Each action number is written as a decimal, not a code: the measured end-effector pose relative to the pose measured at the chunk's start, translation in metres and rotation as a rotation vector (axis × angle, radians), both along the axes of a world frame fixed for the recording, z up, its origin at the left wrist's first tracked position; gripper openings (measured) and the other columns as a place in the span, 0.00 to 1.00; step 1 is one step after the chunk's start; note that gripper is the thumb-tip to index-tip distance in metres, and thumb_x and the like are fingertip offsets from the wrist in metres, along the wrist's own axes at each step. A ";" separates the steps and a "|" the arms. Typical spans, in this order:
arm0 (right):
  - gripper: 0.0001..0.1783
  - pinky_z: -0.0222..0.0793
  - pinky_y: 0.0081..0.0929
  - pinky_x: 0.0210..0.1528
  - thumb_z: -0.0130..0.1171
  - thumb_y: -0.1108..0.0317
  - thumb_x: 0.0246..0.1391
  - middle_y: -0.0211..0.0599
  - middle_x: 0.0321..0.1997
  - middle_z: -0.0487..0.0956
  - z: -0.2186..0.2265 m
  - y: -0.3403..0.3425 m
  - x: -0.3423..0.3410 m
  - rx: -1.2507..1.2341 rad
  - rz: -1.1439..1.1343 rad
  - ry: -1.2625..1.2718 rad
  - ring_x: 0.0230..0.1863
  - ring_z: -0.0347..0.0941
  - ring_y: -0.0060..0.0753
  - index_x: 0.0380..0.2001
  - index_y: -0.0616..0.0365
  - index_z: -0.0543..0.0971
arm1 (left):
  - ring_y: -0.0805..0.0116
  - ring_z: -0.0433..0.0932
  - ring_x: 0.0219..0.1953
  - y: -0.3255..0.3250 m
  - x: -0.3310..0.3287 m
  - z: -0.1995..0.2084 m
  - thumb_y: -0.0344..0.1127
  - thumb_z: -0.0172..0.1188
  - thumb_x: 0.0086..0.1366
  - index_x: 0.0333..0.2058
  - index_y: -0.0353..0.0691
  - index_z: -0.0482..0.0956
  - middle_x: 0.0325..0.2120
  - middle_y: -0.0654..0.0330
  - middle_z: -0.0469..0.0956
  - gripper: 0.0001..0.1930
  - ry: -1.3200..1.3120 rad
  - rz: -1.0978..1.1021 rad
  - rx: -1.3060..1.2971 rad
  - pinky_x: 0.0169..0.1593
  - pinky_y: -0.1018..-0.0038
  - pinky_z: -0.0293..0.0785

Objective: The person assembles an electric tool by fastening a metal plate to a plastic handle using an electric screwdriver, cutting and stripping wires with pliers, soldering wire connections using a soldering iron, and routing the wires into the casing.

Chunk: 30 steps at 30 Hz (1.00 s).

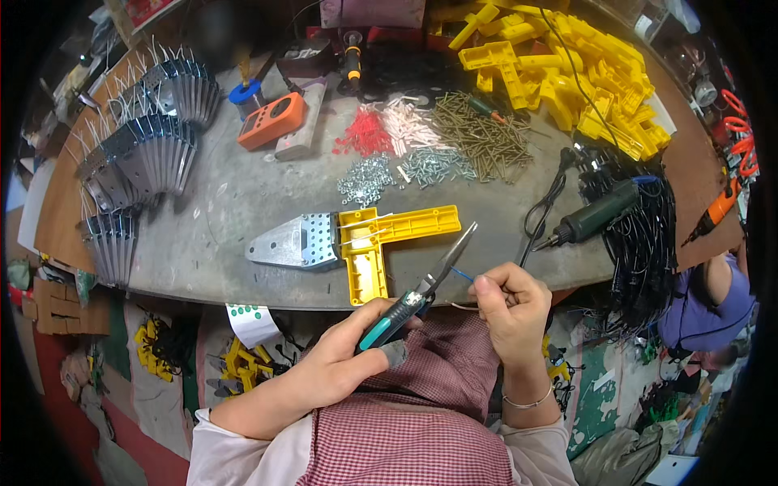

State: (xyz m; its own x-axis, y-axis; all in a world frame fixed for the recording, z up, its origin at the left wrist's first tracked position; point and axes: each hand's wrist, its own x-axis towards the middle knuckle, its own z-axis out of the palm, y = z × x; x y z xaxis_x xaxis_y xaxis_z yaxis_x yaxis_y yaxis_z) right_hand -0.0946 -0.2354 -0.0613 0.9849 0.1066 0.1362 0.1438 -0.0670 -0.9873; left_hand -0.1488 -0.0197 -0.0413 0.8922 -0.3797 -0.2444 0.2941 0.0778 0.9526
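My left hand (344, 352) is closed around a plier-like hand tool (385, 326) with teal and black handles and long, pointed metal jaws. A grey wrap covers the thumb's tip. To its right, my right hand (515, 312) pinches a thin cord; a blue wire (463, 275) and a pale wire end (463, 307) stick out toward the tool. Just beyond, a yellow T-shaped plastic housing half (366, 271) lies with its ribbed inside up. A pointed metal plate with a perforated section (288, 241) adjoins its left side, and thin pale wires cross the housing.
Metal plates with wires (150, 154) are stacked at left. Behind lie an orange device (272, 121), red pieces (365, 134), white sleeves (409, 125), screws (482, 138) and nuts (365, 180). Yellow housings (583, 73) pile far right, near a dark green power screwdriver (600, 212) and black cords (644, 259).
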 end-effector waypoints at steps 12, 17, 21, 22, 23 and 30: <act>0.05 0.59 0.16 0.20 0.61 0.74 0.51 0.28 0.17 0.73 0.009 0.008 -0.003 -0.207 -0.031 -0.107 0.18 0.64 0.14 0.24 0.64 0.77 | 0.63 0.71 0.48 0.000 -0.003 -0.007 0.29 0.51 0.57 0.57 0.34 0.62 0.45 0.52 0.69 0.26 -0.223 -0.040 0.235 0.53 0.70 0.66; 0.06 0.61 0.19 0.22 0.61 0.73 0.52 0.32 0.19 0.74 0.015 0.011 0.001 -0.297 0.001 -0.217 0.19 0.67 0.19 0.25 0.64 0.77 | 0.51 0.68 0.53 0.000 0.001 -0.003 0.29 0.51 0.56 0.54 0.32 0.62 0.53 0.46 0.63 0.25 -0.388 -0.092 0.337 0.54 0.64 0.64; 0.07 0.62 0.20 0.22 0.61 0.72 0.52 0.34 0.18 0.74 0.014 0.010 0.003 -0.294 0.018 -0.207 0.19 0.67 0.20 0.25 0.65 0.76 | 0.49 0.68 0.52 0.001 0.002 -0.002 0.29 0.51 0.56 0.50 0.32 0.64 0.53 0.45 0.63 0.22 -0.403 -0.088 0.347 0.55 0.63 0.64; 0.07 0.61 0.20 0.22 0.61 0.72 0.52 0.34 0.18 0.74 0.014 0.010 0.003 -0.294 0.033 -0.205 0.19 0.67 0.20 0.25 0.65 0.76 | 0.49 0.68 0.52 0.001 0.002 -0.003 0.29 0.51 0.56 0.49 0.32 0.64 0.54 0.45 0.63 0.21 -0.418 -0.091 0.354 0.55 0.63 0.65; 0.08 0.61 0.20 0.22 0.61 0.72 0.52 0.34 0.18 0.74 0.013 0.010 0.003 -0.294 0.048 -0.204 0.19 0.67 0.20 0.25 0.65 0.76 | 0.49 0.68 0.52 0.002 0.003 -0.004 0.29 0.51 0.56 0.49 0.32 0.64 0.54 0.45 0.63 0.21 -0.418 -0.089 0.354 0.55 0.63 0.65; 0.08 0.61 0.20 0.21 0.60 0.72 0.53 0.31 0.15 0.72 0.012 0.006 0.006 -0.228 0.167 -0.039 0.16 0.66 0.19 0.23 0.64 0.76 | 0.50 0.72 0.48 0.012 0.005 0.003 0.25 0.55 0.52 0.45 0.30 0.69 0.48 0.46 0.68 0.19 -0.570 -0.071 0.552 0.52 0.65 0.68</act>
State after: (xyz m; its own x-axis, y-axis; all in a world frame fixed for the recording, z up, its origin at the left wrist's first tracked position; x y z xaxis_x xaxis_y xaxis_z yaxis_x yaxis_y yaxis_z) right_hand -0.0883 -0.2292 -0.0497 0.9456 0.2994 0.1275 0.2091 -0.2586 -0.9431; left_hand -0.1440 -0.0075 -0.0385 0.9148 -0.3972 0.0730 -0.2635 -0.4501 0.8532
